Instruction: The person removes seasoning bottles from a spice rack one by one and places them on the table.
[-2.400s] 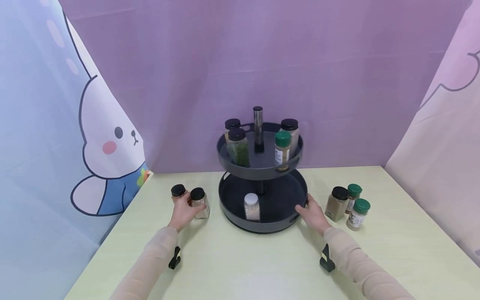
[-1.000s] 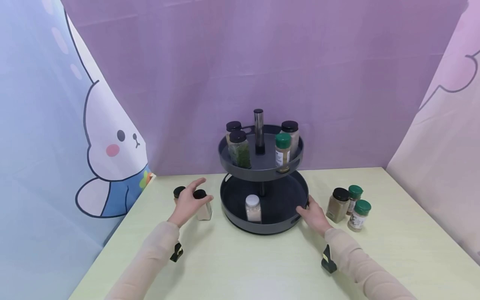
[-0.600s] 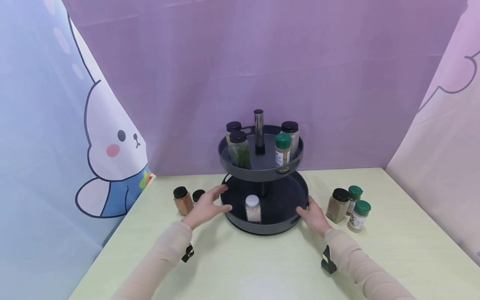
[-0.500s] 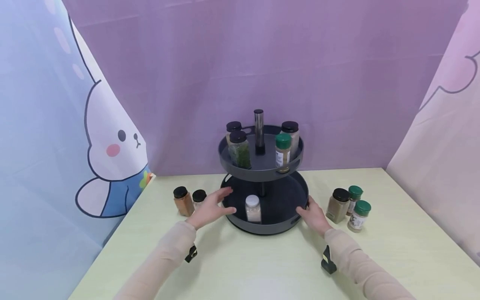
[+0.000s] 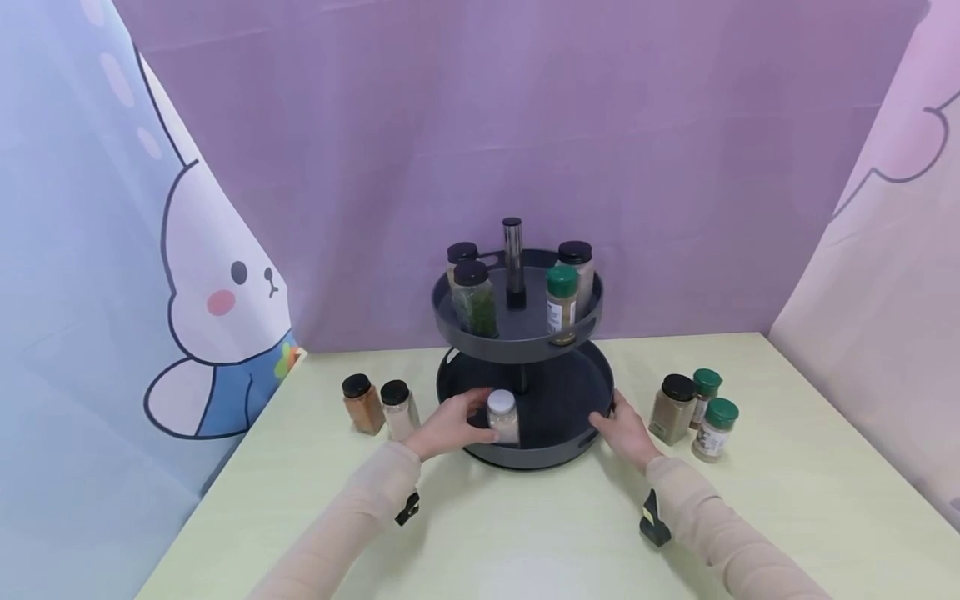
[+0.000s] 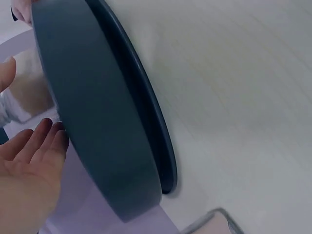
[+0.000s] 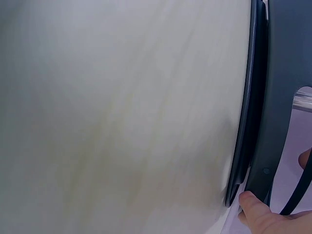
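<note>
A white-capped spice jar (image 5: pixel 503 418) stands inside the front of the lower tray of a dark two-tier turntable (image 5: pixel 540 457). My left hand (image 5: pixel 454 423) reaches over that tray's left rim, its thumb and fingers spread around the jar. In the left wrist view the jar (image 6: pixel 31 90) shows between the thumb and the nearly straight fingers. My right hand (image 5: pixel 624 428) grips the lower tray's right rim, thumb inside and fingers outside. In the right wrist view a finger (image 7: pixel 253 204) lies against the dark outer wall (image 7: pixel 278 131).
On the upper tier stand black-capped jars, one with green herbs (image 5: pixel 476 304), and a green-capped jar (image 5: pixel 561 307). Two black-capped jars, one orange-brown (image 5: pixel 363 407), stand left on the table (image 5: pixel 495 533). A black-capped jar (image 5: pixel 672 410) and two green-capped ones (image 5: pixel 714 432) stand right.
My left hand has let go of the black-capped jars on the left and moved right, over the lower tray to the white-capped jar. My right hand has stayed on the rim.
</note>
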A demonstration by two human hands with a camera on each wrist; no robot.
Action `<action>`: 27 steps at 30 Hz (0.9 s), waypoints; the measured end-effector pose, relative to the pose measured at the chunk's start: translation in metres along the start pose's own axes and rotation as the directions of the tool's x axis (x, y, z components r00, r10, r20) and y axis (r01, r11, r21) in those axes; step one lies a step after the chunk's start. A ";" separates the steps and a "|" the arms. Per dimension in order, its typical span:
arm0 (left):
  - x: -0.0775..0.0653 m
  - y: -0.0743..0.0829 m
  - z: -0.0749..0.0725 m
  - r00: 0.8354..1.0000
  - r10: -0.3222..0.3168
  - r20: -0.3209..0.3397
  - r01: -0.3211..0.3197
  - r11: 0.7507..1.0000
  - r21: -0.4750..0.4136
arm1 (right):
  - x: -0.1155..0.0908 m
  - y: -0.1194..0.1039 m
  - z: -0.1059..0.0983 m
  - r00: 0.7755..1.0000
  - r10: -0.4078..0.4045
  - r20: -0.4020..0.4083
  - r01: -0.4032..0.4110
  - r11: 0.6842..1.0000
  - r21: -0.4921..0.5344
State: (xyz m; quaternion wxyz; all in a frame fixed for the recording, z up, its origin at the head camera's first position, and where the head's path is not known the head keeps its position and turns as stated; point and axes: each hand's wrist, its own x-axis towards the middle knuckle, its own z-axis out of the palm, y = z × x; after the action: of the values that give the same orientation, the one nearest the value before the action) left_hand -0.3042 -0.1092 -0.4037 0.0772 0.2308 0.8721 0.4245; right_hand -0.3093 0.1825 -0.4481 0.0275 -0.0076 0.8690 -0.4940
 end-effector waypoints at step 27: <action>0.012 -0.005 0.017 1.000 -0.015 -0.025 0.018 0.991 0.129 | 0.000 -0.001 0.002 1.000 0.010 -0.012 -0.010 1.000 -0.022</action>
State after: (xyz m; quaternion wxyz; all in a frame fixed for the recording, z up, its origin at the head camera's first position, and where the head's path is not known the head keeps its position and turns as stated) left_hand -0.3102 -0.0939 -0.4176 0.0550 0.2227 0.9006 0.3692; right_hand -0.3095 0.1804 -0.4484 0.0247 -0.0008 0.8745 -0.4844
